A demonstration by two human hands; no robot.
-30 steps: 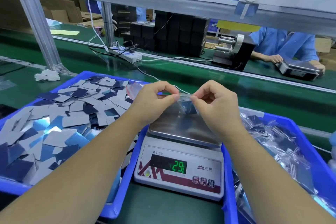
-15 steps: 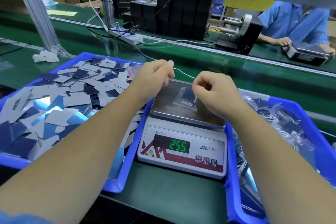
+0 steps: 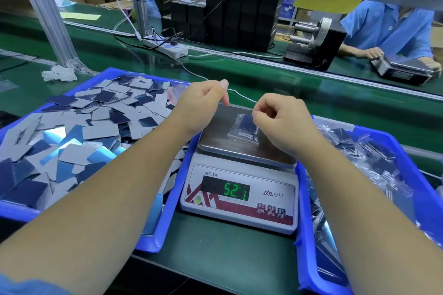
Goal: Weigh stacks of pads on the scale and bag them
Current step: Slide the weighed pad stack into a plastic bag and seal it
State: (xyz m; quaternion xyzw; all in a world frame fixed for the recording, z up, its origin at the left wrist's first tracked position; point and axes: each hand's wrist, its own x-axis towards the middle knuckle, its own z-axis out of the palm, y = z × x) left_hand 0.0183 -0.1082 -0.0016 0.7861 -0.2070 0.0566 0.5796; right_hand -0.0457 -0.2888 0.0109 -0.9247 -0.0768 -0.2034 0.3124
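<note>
Small clear plastic bag of dark blue square pads (image 3: 244,130) lying flat on the steel platter of the white digital scale (image 3: 239,195), green display lit with digits, roughly 52 with a further figure. Left hand (image 3: 203,105) hovering over the platter's left rear edge, fingers curled loosely with thumb and forefinger tips near each other, apparently holding nothing. Right hand (image 3: 279,118) poised just above the bag's right edge, fingers curled inward; impossible to tell whether pinching the bag's top or just clear of it. Blue plastic tray of loose grey and blue pads (image 3: 153,242) to the left of the scale on the green bench (image 3: 215,256), second blue tray of filled bags (image 3: 304,223) to the right. Likely handling: very light, the film slick and crinkly, the stack inside fairly stiff but free to slide and fan out within the bag. Best taken by pinching across the stack through the film, or by the sealed strip at the top edge, rather than by a loose corner. Probable next step: lifting the weighed bag across into the right tray.
</note>
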